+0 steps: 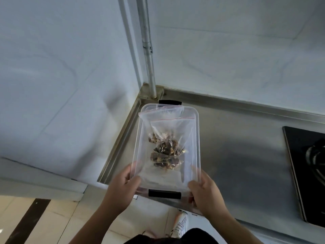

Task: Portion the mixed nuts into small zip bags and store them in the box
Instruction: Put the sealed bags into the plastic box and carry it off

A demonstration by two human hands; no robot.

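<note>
Between your two hands sits the box (196, 138) — left hand (121, 189) and right hand (205, 192) each clamp a near corner, long axis running away from you, nut bags (167, 152) inside.

**A kitchen corner**

I'm standing at a stainless-steel counter (237, 147) set into a white-walled corner. At three o'clock a black gas hob (309, 173) is sunk into the steel; at twelve o'clock a metal pipe (148, 55) climbs the wall. Pale floor tiles (66, 221) lie at seven o'clock.
</note>
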